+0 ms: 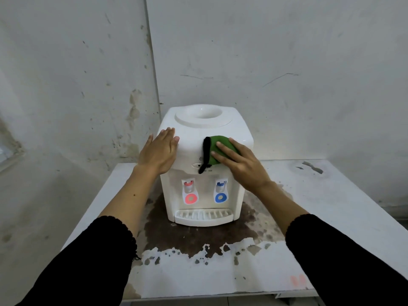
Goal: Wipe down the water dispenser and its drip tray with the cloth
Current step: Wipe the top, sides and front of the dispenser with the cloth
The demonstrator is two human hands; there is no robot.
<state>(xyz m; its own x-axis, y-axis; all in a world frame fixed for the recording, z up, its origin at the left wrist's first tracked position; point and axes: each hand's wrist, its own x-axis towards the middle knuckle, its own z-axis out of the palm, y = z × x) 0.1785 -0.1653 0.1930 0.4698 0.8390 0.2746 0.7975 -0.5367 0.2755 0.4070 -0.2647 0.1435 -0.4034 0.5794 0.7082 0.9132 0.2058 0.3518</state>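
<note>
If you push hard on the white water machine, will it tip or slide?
Probably slide, not tip: the water dispenser looks squat with a wide base. No bottle sits on top, so it's likely light. The left hand braces its side while the right hand presses the cloth.

Your right hand (239,164) hid much of the green cloth (217,151); the small print on the water dispenser (205,164) beneath it was unreadable.

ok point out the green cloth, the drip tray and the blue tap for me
green cloth (217,149), head view, on its bare green upper part
drip tray (204,215), head view, on the slotted grille
blue tap (221,186), head view, on the lever above the blue ring
</note>
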